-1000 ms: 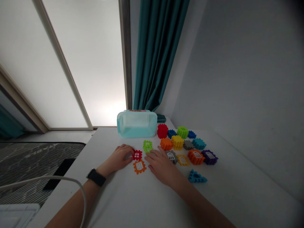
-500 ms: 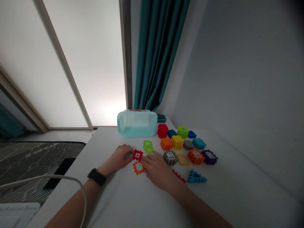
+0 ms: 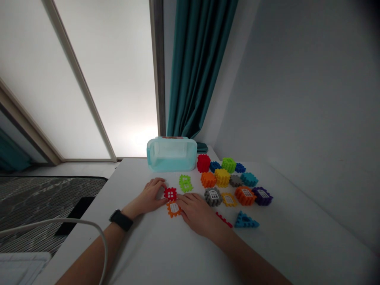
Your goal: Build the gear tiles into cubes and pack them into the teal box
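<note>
1. Left hand (image 3: 152,192): fingers loosely curled, tips just beside the red block (image 3: 170,194); whether they grip it, I cannot tell.
2. Right hand (image 3: 195,212): fingers spread flat and empty, tips against the orange frame (image 3: 173,209), which lies just below the red block.
3. Green block (image 3: 185,183): just beyond both hands' fingers.
4. Bin (image 3: 171,154): pale blue plastic, farther beyond the fingers; its contents cannot be made out.
5. Other blocks: scattered right of the right fingers.

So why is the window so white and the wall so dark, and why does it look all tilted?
In the head view, the window glares white with no detail, the grey wall and left hand look dim, and the window's frame leans, bent by the wide lens.
</note>
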Tool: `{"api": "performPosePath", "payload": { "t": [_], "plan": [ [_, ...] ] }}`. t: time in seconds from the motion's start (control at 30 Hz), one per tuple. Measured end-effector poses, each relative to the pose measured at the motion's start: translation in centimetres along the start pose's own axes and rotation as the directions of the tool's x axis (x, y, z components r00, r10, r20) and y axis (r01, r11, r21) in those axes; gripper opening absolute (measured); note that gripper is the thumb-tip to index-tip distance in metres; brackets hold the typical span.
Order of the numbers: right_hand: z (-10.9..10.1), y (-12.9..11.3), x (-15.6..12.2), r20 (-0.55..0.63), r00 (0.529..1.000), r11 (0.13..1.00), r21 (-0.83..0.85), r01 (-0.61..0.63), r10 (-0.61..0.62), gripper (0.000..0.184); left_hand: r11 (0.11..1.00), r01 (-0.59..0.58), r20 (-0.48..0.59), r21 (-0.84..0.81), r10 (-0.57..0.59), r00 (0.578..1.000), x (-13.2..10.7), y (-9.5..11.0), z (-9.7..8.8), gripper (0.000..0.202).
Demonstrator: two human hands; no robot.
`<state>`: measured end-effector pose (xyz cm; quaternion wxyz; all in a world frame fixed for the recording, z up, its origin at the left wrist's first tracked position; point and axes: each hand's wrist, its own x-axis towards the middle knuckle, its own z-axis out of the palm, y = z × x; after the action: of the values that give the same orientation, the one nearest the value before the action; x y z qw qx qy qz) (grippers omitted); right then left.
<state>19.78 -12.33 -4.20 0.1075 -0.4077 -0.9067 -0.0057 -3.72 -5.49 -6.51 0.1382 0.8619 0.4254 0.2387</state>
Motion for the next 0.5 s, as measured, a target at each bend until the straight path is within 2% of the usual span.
{"api": "performPosePath", "payload": {
  "t": [0.1, 0.2, 0.3, 0.5],
  "plan": [
    [0.1, 0.1, -0.1, -0.019, 1.0, 1.0, 0.006, 0.0, 0.0, 0.031, 1.0, -0.002, 0.005, -0.019, 0.002, 1.0, 0.0, -0.1, -0.1, 0.028],
    [0.2, 0.1, -0.1, -0.033, 0.999, 1.0, 0.009, 0.003, -0.003, 0.031, 0.998, -0.054, 0.044, -0.014, 0.055, 0.998, -0.1, 0.0, -0.4, 0.024],
    [0.3, 0.2, -0.1, -0.044, 0.999, 1.0, 0.011, 0.011, -0.011, 0.031, 0.995, -0.103, 0.086, -0.015, 0.104, 0.991, -0.1, 0.3, -0.9, 0.029],
    [0.5, 0.3, -0.2, -0.063, 0.998, 1.0, 0.011, 0.029, -0.028, 0.032, 0.997, -0.078, 0.079, 0.013, 0.077, 0.994, 0.0, 0.8, -1.3, 0.025]
  ]
}}
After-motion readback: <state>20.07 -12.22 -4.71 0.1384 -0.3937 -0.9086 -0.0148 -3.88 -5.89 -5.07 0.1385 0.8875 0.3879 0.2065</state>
